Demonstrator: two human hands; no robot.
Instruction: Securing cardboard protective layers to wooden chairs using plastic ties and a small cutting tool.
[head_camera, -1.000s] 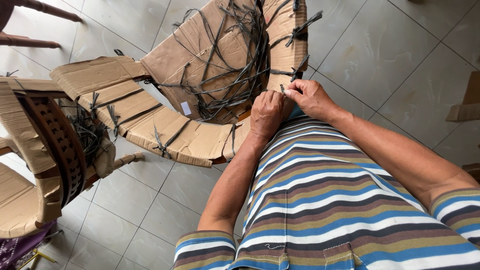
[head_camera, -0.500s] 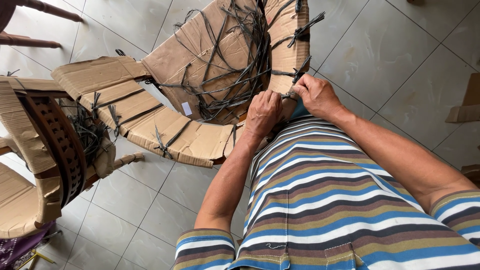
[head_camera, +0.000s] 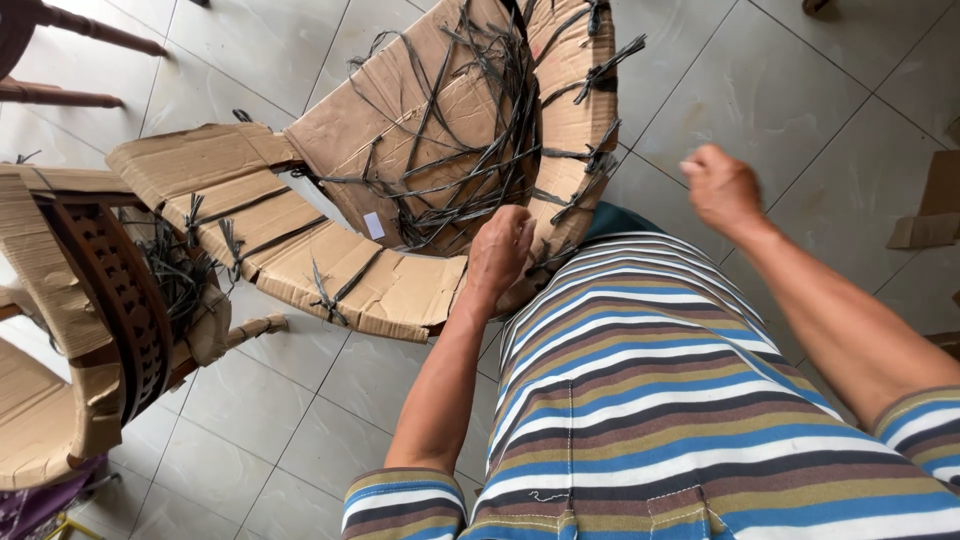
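Observation:
A piece of furniture wrapped in brown cardboard (head_camera: 440, 120) lies on the tiled floor in front of me, bound with black plastic straps (head_camera: 500, 150). My left hand (head_camera: 500, 250) grips the near edge of the cardboard, fingers curled over it where several straps meet. My right hand (head_camera: 720, 185) is lifted off to the right, apart from the cardboard, closed in a blurred fist. I cannot make out anything inside it. My striped shirt (head_camera: 650, 400) fills the lower right of the view.
A second cardboard-wrapped chair (head_camera: 90, 320) with a dark carved wooden back stands at the left. Dark wooden legs (head_camera: 70, 30) show at the top left. A loose cardboard scrap (head_camera: 930, 215) lies at the right edge. Pale floor tiles (head_camera: 800, 90) surround everything.
Both hands were together at the cardboard's near edge. My right hand has pulled away up and to the right, while my left hand stays on the edge.

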